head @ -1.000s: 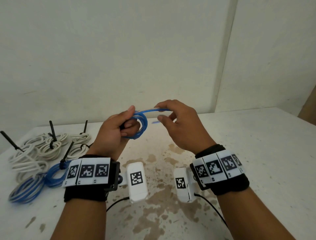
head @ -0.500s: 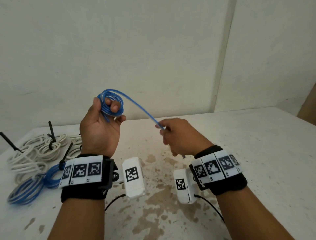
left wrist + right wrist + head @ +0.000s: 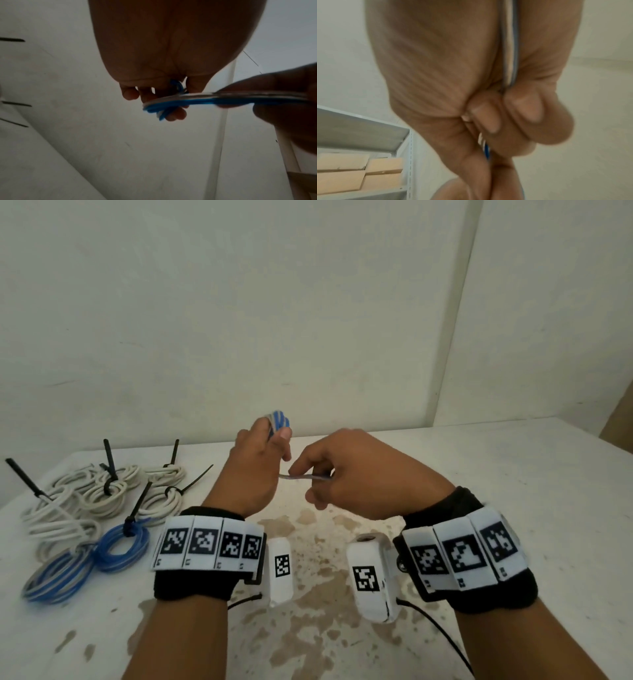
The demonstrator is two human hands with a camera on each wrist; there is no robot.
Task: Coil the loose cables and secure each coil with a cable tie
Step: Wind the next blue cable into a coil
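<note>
- Left hand (image 3: 255,470) fingers grasp a small blue-and-white cable coil (image 3: 278,421), raised above the desk (image 3: 513,474).
- Right hand (image 3: 363,474) fingers pinch the cable's free end (image 3: 305,477).
- Tied coils (image 3: 102,494) lie at the desk's left.

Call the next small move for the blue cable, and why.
Probably one more wrap: the right hand carries the strand it pinches around the blue coil held in the left hand's grip. A stretch of blue cable runs loose between the hands, and no cable tie shows on this coil, unlike the tied coils on the table.
</note>
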